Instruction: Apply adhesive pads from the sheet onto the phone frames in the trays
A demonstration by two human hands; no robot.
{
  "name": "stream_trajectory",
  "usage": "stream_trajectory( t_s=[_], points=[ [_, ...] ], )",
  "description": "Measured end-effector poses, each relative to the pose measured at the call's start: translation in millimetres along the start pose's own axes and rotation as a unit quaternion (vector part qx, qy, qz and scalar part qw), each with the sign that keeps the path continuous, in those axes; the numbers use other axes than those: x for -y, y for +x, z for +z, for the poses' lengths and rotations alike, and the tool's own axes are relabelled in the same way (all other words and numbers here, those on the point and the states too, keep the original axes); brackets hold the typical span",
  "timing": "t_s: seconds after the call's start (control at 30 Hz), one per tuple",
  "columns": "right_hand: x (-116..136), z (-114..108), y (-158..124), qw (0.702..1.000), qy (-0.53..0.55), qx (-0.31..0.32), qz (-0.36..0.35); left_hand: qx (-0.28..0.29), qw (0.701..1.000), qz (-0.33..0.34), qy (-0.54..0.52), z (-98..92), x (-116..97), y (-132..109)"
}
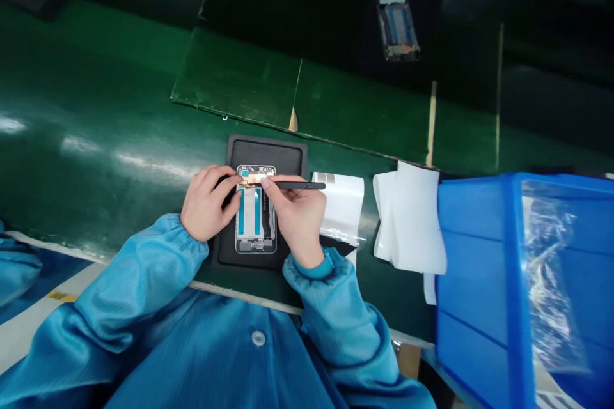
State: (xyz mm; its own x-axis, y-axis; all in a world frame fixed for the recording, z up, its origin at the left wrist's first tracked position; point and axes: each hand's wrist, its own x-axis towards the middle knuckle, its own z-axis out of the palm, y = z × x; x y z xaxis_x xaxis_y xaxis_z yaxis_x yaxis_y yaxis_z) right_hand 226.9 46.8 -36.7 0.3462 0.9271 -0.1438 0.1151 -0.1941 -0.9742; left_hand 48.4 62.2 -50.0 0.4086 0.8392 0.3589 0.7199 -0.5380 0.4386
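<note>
An opened phone (250,217), its circuit parts and two blue strips showing, lies on a dark grey tray (268,148). My left hand (206,201) is at the phone's left edge, with bent fingertips and thumb pressing on its upper left part. On the other side, my right hand (302,217) pinches a slim black hand tool (304,185). Its rear end points right, and the tip lies under my fingers by the phone's upper board, too small to make out.
White sheets (410,217) and a glossy white piece (343,204) lie right of the tray. Farther right stands a blue bin (480,268) with clear plastic inside. Across the green bench (119,140), a raised green board (240,83) extends back; another opened phone (399,29) rests beyond.
</note>
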Motion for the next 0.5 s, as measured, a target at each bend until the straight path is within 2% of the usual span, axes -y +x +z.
stream_trajectory(
  t_s=[0.5],
  points=[
    [0.8, 0.6, -1.7, 0.998, -0.064, 0.005, 0.006, 0.018, 1.000, -0.021, -0.011, -0.3, -2.3, 0.2]
  ],
)
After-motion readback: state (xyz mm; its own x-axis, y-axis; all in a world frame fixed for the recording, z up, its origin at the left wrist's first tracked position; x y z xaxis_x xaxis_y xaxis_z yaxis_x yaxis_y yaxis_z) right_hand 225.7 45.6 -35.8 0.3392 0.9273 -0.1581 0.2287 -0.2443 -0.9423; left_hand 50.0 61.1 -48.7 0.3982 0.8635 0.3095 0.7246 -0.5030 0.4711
